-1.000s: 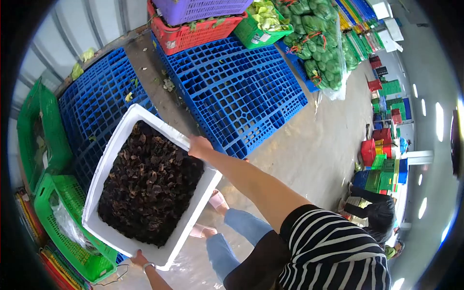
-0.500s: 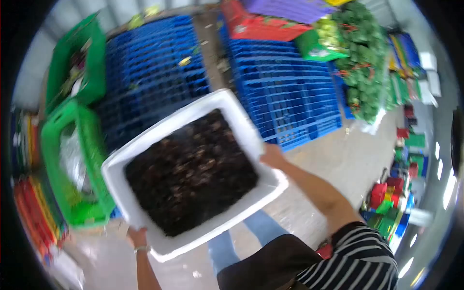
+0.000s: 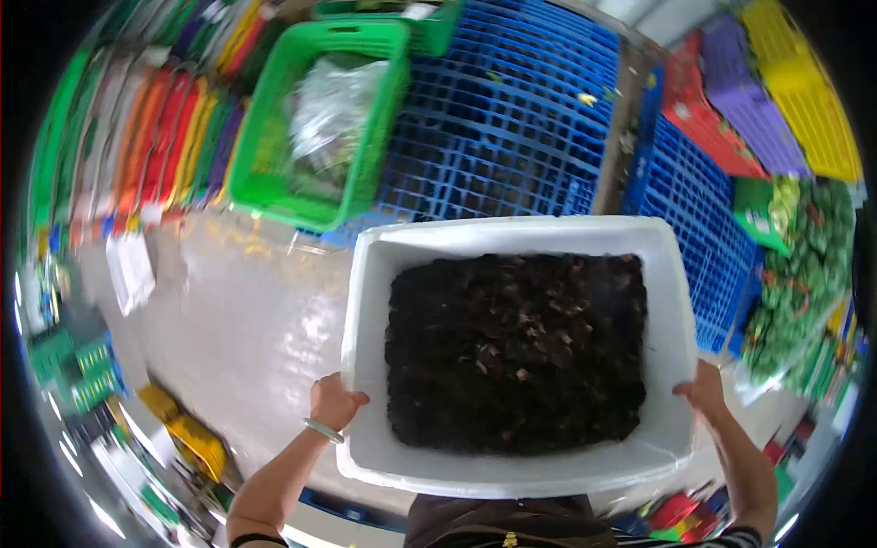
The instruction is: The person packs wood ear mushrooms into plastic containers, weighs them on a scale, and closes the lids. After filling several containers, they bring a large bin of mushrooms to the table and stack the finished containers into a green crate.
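Note:
A white foam box [image 3: 516, 234] is held level in front of my body, its top uncovered. Dark brown-black pieces [image 3: 512, 365], which look like wood ear mushrooms, fill much of it, with paler bits near the middle. My left hand [image 3: 335, 402] grips the box's left side, thumb over the edge and a bracelet at the wrist. On the opposite side, my right hand [image 3: 703, 391] holds the wall, thumb on the rim. The other fingers of both hands are mostly hidden behind the box.
Blue plastic pallets [image 3: 512, 100] lie beyond the box. A green crate [image 3: 352, 173] with a clear plastic bag stands at upper left, near colourful stacked crates [image 3: 169, 137]. Red, purple and yellow crates [image 3: 808, 100] and bagged leafy greens [image 3: 795, 283] are at right. Bare concrete floor [image 3: 237, 301] shows at left.
My view has turned left, and the box has swung from a tilted angle to nearly square in front of me. Both hands keep hold of it. The pallets now appear farther right.

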